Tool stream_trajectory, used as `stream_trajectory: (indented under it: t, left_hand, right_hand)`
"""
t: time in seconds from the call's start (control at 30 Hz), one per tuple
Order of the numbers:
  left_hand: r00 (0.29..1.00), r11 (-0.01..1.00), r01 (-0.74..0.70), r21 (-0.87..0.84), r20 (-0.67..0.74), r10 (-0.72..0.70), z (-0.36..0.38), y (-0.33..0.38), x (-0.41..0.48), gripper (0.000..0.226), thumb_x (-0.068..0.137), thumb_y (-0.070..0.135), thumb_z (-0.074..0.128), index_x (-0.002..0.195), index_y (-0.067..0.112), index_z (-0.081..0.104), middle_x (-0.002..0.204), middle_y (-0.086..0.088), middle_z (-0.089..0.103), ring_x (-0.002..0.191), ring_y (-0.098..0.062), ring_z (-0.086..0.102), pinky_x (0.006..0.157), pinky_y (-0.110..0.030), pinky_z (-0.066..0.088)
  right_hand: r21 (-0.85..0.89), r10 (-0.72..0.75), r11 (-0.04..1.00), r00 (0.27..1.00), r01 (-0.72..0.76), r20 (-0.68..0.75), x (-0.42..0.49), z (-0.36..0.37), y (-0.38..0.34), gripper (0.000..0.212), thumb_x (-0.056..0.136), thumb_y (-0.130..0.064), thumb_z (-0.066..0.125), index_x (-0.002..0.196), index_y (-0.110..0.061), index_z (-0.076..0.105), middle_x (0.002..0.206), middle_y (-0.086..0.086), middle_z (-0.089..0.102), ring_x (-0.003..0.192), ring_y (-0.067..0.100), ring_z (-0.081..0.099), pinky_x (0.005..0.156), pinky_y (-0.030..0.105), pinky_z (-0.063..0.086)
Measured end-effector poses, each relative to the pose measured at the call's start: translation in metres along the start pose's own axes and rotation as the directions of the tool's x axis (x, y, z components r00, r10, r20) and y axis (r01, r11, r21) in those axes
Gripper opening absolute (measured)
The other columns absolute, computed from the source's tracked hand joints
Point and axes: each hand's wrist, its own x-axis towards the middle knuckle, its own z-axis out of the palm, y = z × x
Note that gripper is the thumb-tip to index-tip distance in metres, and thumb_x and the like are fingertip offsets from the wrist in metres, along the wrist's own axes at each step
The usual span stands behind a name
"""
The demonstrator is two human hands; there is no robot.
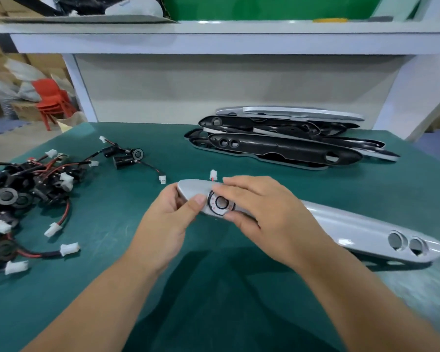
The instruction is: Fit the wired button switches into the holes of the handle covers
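We seem to be seating a button switch [221, 202] at the near end of the handle cover [353, 229], left hand [168, 219] pinching that end, right hand [259, 207] curled over the cover; pressing it flush comes next, then the two empty holes [395, 240].

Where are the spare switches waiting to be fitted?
In the head view, the switch pile lies on the green table at the far left, left of the left hand holding the silver cover.
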Motion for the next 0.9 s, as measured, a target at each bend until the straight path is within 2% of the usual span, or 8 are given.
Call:
stream_trajectory:
  t: [0.13,0.27,0.37,0.47,0.6,0.67,0.77,0.9]
  left_hand:
    - [1.0,0.999,-0.022,0.037,-0.004,0.022,-0.001,0.003,0.0,0.014,0.088,0.024,0.056,0.102,0.024,0.059,0.085,0.021,0.069,0.083,0.006,0.061,0.073,-0.009,0.045]
    - [0.997,0.998,-0.053,0.042,0.05,0.051,0.007,0.008,-0.005,0.027,0.081,0.032,0.057,0.106,0.021,0.059,0.09,0.022,0.07,0.082,0.01,0.061,0.067,-0.004,0.044]
    - [0.998,0.999,-0.047,0.022,0.048,0.046,0.011,0.01,-0.007,0.032,0.079,0.033,0.059,0.107,0.017,0.06,0.094,0.015,0.071,0.085,0.003,0.063,0.073,-0.011,0.046]
    - [0.999,0.999,-0.028,0.021,0.023,0.027,0.01,0.011,-0.01,0.041,0.073,0.04,0.06,0.106,0.017,0.06,0.103,0.003,0.071,0.098,-0.013,0.066,0.085,-0.027,0.049]
    - [1.0,0.999,0.006,0.044,0.008,-0.006,0.009,0.009,-0.011,0.027,0.081,0.035,0.06,0.104,0.021,0.06,0.091,0.015,0.07,0.088,-0.002,0.064,0.078,-0.021,0.047]
    - [0.999,0.999,0.029,0.026,0.014,-0.029,0.01,0.009,-0.012,0.026,0.081,0.033,0.062,0.104,0.02,0.059,0.091,0.015,0.07,0.089,-0.003,0.064,0.082,-0.024,0.047]
    - [0.999,0.999,0.045,-0.025,0.012,-0.045,0.013,0.01,-0.013,0.045,0.071,0.035,0.074,0.106,0.015,0.056,0.098,0.007,0.071,0.097,-0.012,0.065,0.089,-0.034,0.051]
    - [0.999,0.999,0.046,-0.022,-0.012,-0.046,0.014,0.01,-0.013,0.051,0.062,0.035,0.07,0.105,0.013,0.055,0.095,0.007,0.072,0.095,-0.012,0.066,0.093,-0.038,0.052]
  right_hand:
    - [0.009,0.012,1.0,0.996,-0.011,-0.089,0.002,0.006,0.001,0.036,0.083,-0.035,0.068,0.117,-0.022,0.064,0.122,-0.006,0.06,0.111,0.02,0.055,0.089,0.045,0.046]
    - [-0.042,0.046,0.997,0.968,-0.058,-0.248,0.002,0.009,-0.005,0.051,0.077,-0.057,0.056,0.089,-0.008,0.059,0.094,0.002,0.064,0.082,0.027,0.058,0.07,0.043,0.047]
    - [-0.073,0.102,0.989,0.945,-0.13,-0.31,0.004,0.011,-0.015,0.058,0.072,-0.065,0.054,0.087,-0.009,0.056,0.084,0.0,0.058,0.074,0.024,0.053,0.065,0.036,0.04]
    - [-0.033,0.083,0.995,0.982,-0.09,-0.167,0.0,0.004,-0.013,0.064,0.07,-0.068,0.059,0.111,-0.018,0.059,0.105,-0.006,0.059,0.093,0.018,0.055,0.078,0.032,0.039]
    - [0.058,0.023,0.998,0.999,-0.021,-0.038,-0.01,-0.005,-0.001,0.047,0.081,-0.046,0.063,0.124,-0.027,0.058,0.126,-0.01,0.054,0.115,0.008,0.049,0.095,0.023,0.032]
    - [0.071,0.052,0.996,0.997,-0.047,-0.062,-0.011,-0.005,-0.001,0.042,0.081,-0.035,0.067,0.121,-0.027,0.06,0.126,-0.01,0.055,0.116,0.009,0.049,0.096,0.026,0.034]
    - [0.071,0.096,0.993,0.992,-0.09,-0.082,-0.009,-0.003,-0.007,0.039,0.078,-0.031,0.073,0.115,-0.028,0.062,0.122,-0.012,0.056,0.113,0.011,0.051,0.093,0.03,0.035]
    - [0.052,0.13,0.99,0.991,-0.13,0.009,-0.008,-0.01,-0.008,0.044,0.078,-0.044,0.069,0.119,-0.034,0.056,0.119,-0.019,0.054,0.113,0.008,0.049,0.097,0.033,0.036]
